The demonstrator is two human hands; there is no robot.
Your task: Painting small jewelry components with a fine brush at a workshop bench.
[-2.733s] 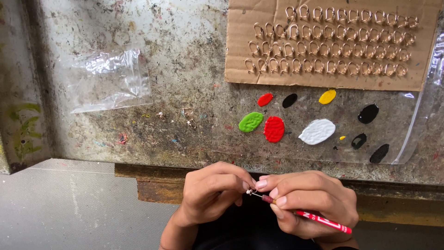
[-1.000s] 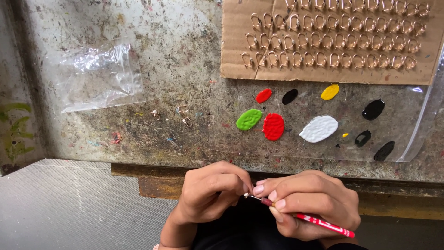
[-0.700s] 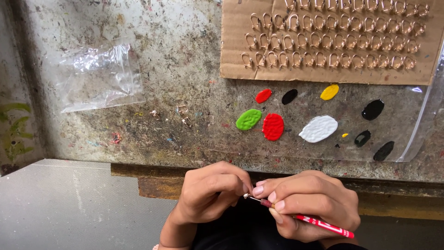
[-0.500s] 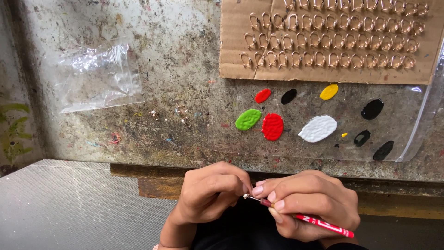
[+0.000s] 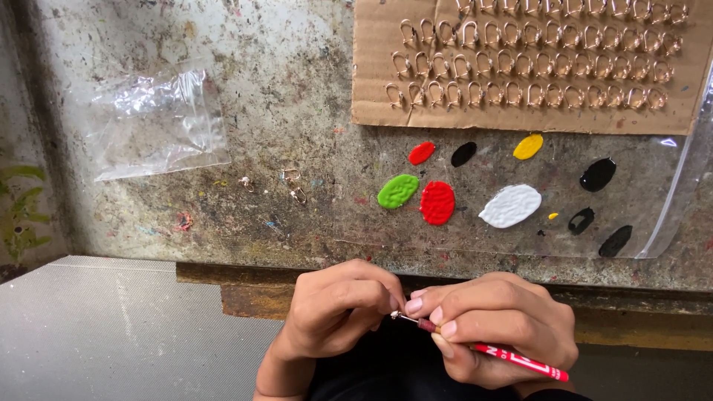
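My left hand (image 5: 334,312) pinches a small metal piece (image 5: 394,315); my right hand (image 5: 494,327) grips a red brush (image 5: 512,359), tip touching it; paint blobs (image 5: 437,202) lie far on the table (image 5: 282,111).

Hands (image 5: 423,327) pinching red brush (image 5: 512,356)

I hold a thin red brush (image 5: 512,358) slanted, its tip pointing left; the tip touches a tiny metal piece (image 5: 395,315) near the bench's near edge.

Left hand (image 5: 338,312) and right hand (image 5: 494,327) meet fingertip to fingertip, each grip pinched.
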